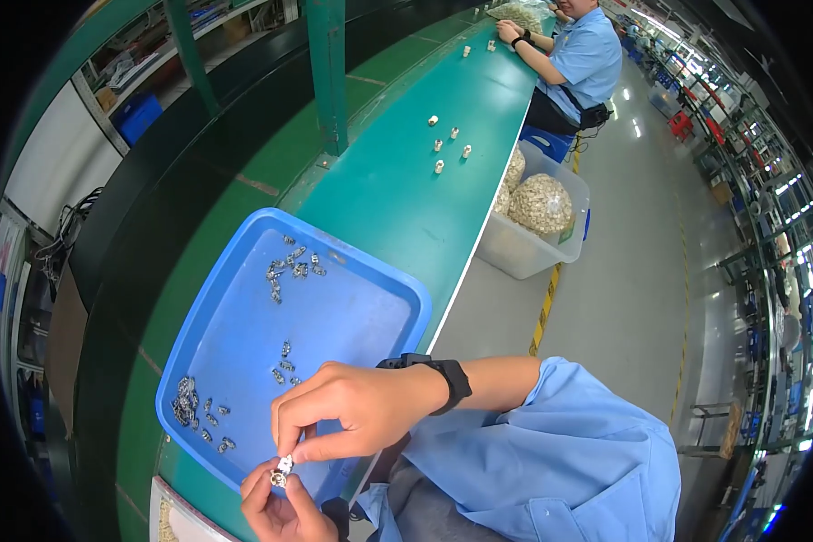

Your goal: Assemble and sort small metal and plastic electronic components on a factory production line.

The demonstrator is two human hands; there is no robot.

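Over the near edge of the blue tray [264, 217], my two hands meet at one small white part with a shiny brass-coloured end [281, 472]. My left hand [285, 515] pinches it from below between thumb and fingers. From above, my right hand [348, 411] closes thumb and forefinger on its upper end; whether a separate small piece sits in that pinch is hidden. Small dark silvery metal pieces [185, 402] lie heaped at the tray's left side. Looser groups of the same metal pieces [286, 266] are spread at its far end and middle.
The green work surface [361, 199] runs away from me, carrying several small white-and-brass parts [439, 167]. A translucent bin [524, 248] with bags of pale parts [540, 203] stands to its right. Farther off sits a co-worker [583, 59]. A green post [326, 81] rises on the left.
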